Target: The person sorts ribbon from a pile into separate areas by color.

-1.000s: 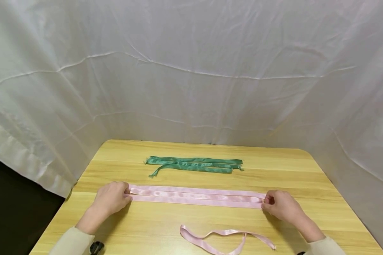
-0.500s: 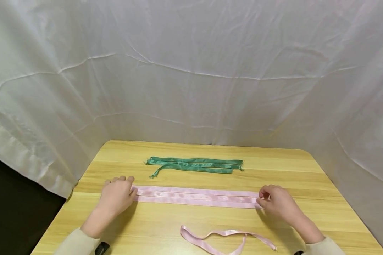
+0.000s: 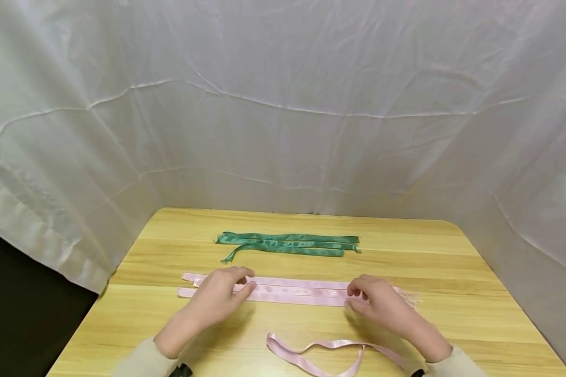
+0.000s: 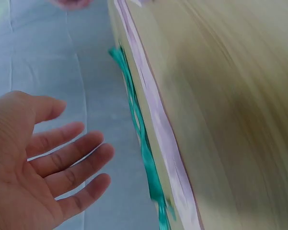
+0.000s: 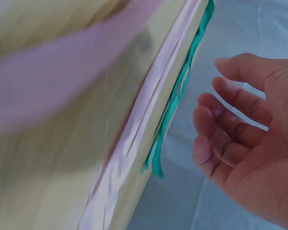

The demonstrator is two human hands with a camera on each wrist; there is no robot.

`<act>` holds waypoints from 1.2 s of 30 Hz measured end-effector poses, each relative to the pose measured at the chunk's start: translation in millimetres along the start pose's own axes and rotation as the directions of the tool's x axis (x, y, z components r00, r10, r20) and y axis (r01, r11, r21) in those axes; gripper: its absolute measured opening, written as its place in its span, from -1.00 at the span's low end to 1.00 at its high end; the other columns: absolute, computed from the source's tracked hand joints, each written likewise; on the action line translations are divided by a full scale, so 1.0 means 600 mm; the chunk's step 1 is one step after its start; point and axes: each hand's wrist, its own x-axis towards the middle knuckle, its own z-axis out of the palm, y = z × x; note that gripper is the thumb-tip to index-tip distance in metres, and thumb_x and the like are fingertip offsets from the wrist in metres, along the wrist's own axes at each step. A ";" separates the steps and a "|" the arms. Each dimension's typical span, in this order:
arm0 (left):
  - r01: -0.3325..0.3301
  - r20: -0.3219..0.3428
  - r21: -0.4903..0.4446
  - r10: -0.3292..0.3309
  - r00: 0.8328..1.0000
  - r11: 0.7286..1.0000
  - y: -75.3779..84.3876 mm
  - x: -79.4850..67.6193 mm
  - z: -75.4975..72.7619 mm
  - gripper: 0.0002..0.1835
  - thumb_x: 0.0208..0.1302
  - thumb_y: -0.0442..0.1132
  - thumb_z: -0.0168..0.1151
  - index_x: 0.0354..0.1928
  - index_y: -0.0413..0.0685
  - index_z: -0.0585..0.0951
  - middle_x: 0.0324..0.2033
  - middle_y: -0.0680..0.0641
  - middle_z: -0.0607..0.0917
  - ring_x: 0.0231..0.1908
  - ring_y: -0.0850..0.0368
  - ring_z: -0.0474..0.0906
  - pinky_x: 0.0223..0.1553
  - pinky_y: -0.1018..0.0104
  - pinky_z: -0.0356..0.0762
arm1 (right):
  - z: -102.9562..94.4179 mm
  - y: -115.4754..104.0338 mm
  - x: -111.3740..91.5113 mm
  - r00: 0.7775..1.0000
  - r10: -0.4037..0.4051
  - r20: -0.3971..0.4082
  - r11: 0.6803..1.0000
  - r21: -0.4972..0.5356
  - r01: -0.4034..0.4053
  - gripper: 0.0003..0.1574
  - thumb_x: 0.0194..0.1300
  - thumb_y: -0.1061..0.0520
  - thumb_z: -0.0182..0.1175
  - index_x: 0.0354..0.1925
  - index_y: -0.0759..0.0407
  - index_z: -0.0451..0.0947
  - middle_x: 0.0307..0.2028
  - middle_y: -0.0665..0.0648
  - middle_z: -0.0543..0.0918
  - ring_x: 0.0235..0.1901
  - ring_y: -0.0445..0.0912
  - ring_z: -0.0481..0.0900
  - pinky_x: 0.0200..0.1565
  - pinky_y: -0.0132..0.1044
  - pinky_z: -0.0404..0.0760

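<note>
Three pink satin ribbons point(image 3: 292, 290) lie side by side, flat and straight, across the table. Over their left part hovers my left hand point(image 3: 219, 293); in the left wrist view its fingers point(image 4: 69, 177) are spread and hold nothing. My right hand point(image 3: 382, 303) is above the right part of the same ribbons. Its fingers point(image 5: 230, 136) curl loosely around nothing in the right wrist view. The frayed right ends show past that hand. Nearer to me a loose pink ribbon point(image 3: 290, 357) lies in a loop.
Behind the pink ribbons, several green ribbon strips point(image 3: 287, 244) lie in a row, with one end bent forward. The wooden table point(image 3: 453, 272) has rounded far corners. A pale fabric curtain point(image 3: 283, 141) hangs behind it and along both sides.
Both hands have let go of the ends of the pink ribbons and moved inward toward each other. The ribbons stay flat in place; the green strips have not moved.
</note>
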 end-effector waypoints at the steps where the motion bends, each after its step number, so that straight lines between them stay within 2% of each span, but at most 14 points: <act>1: -0.008 0.019 -0.018 0.009 1.000 1.000 0.007 0.003 0.006 -0.78 0.43 -0.14 0.36 0.01 -0.07 0.77 -0.16 -0.04 0.84 -0.17 0.11 0.78 -0.14 0.23 0.72 | 0.005 -0.006 0.003 1.000 -0.004 0.015 1.000 0.019 0.004 -0.92 0.32 0.17 0.43 -0.25 0.09 0.69 -0.34 -0.18 0.61 -0.35 -0.32 0.46 -0.32 -0.40 0.53; 3: -0.039 0.067 -0.059 0.043 0.997 0.997 0.020 0.008 0.018 -0.75 0.44 -0.13 0.36 0.02 -0.10 0.77 -0.12 -0.06 0.84 -0.14 0.09 0.77 -0.10 0.19 0.72 | 0.017 -0.018 0.009 0.999 -0.008 0.046 0.998 0.060 0.005 -0.95 0.35 0.16 0.41 -0.23 0.08 0.70 -0.33 -0.18 0.62 -0.34 -0.33 0.46 -0.30 -0.40 0.53; 5: -0.074 0.136 -0.086 0.085 0.987 0.994 0.033 0.012 0.029 -0.71 0.44 -0.09 0.36 0.04 -0.11 0.76 -0.10 -0.07 0.83 -0.11 0.07 0.76 -0.06 0.17 0.72 | 0.028 -0.031 0.015 0.997 -0.021 0.074 0.996 0.085 0.014 -0.96 0.38 0.14 0.39 -0.21 0.08 0.71 -0.32 -0.18 0.62 -0.34 -0.33 0.46 -0.29 -0.40 0.53; 8: -0.115 0.250 -0.106 0.138 0.958 0.988 0.049 0.016 0.044 -0.63 0.39 0.00 0.40 0.06 -0.10 0.76 -0.09 -0.03 0.83 -0.08 0.13 0.74 -0.02 0.21 0.69 | 0.043 -0.051 0.022 0.992 -0.059 0.109 0.992 0.113 0.047 -0.94 0.42 0.10 0.37 -0.19 0.06 0.70 -0.31 -0.19 0.62 -0.34 -0.33 0.46 -0.28 -0.40 0.53; 11: -0.151 0.345 -0.089 0.172 0.923 0.985 0.062 0.018 0.057 -0.56 0.31 0.09 0.47 0.07 -0.04 0.77 -0.13 0.06 0.81 -0.20 0.30 0.65 -0.07 0.36 0.62 | 0.054 -0.067 0.027 0.984 -0.105 0.145 0.988 0.129 0.086 -0.93 0.44 0.07 0.36 -0.19 0.03 0.69 -0.30 -0.21 0.63 -0.34 -0.35 0.46 -0.28 -0.42 0.53; 15: -0.195 0.407 -0.076 0.209 0.889 0.978 0.074 0.019 0.068 -0.54 0.19 0.12 0.56 0.01 0.01 0.79 -0.28 0.15 0.75 -0.38 0.44 0.44 -0.23 0.50 0.47 | 0.067 -0.079 0.028 0.970 -0.150 0.190 0.982 0.139 0.124 -0.93 0.43 0.04 0.35 -0.21 -0.01 0.68 -0.32 -0.22 0.61 -0.36 -0.34 0.46 -0.28 -0.45 0.52; 21: -0.234 0.454 -0.062 0.236 0.859 0.970 0.083 0.016 0.076 -0.63 0.08 0.10 0.63 -0.16 0.09 0.79 -0.51 0.22 0.58 -0.45 0.44 0.37 -0.36 0.54 0.37 | 0.081 -0.088 0.023 0.953 -0.179 0.245 0.974 0.178 0.137 -0.89 0.39 -0.01 0.40 -0.21 -0.02 0.72 -0.32 -0.20 0.62 -0.34 -0.35 0.48 -0.23 -0.48 0.51; 25: -0.235 0.478 -0.044 0.227 0.849 0.971 0.085 0.013 0.082 -0.68 0.05 0.09 0.65 -0.25 0.13 0.78 -0.58 0.28 0.49 -0.48 0.43 0.36 -0.40 0.55 0.35 | 0.088 -0.092 0.021 0.936 -0.191 0.295 0.970 0.201 0.134 -0.78 0.37 -0.08 0.44 -0.18 0.01 0.73 -0.31 -0.16 0.64 -0.33 -0.38 0.46 -0.24 -0.51 0.50; 30: -0.224 0.493 -0.037 0.213 0.844 0.974 0.085 0.011 0.085 -0.86 0.11 -0.11 0.60 -0.37 0.15 0.77 -0.61 0.33 0.50 -0.51 0.45 0.38 -0.43 0.58 0.36 | 0.094 -0.097 0.016 0.917 -0.174 0.358 0.970 0.225 0.096 -0.69 0.30 -0.14 0.49 -0.18 0.03 0.73 -0.32 -0.19 0.61 -0.34 -0.41 0.44 -0.25 -0.52 0.49; 33: -0.235 0.487 -0.028 0.219 0.846 0.972 0.084 0.011 0.086 -0.86 0.15 -0.18 0.54 -0.47 0.18 0.72 -0.62 0.33 0.50 -0.53 0.46 0.37 -0.45 0.59 0.33 | 0.098 -0.098 0.014 0.915 -0.161 0.371 0.973 0.213 0.085 -0.73 0.30 -0.10 0.50 -0.18 0.01 0.73 -0.32 -0.22 0.60 -0.34 -0.43 0.43 -0.24 -0.52 0.49; 36: -0.244 0.475 -0.029 0.228 0.850 0.969 0.083 0.011 0.088 -0.82 0.20 -0.22 0.49 -0.51 0.17 0.71 -0.63 0.33 0.49 -0.54 0.47 0.34 -0.46 0.60 0.31 | 0.103 -0.097 0.014 0.919 -0.172 0.355 0.975 0.194 0.108 -0.83 0.33 0.00 0.47 -0.18 0.01 0.73 -0.35 -0.24 0.59 -0.36 -0.44 0.40 -0.26 -0.53 0.47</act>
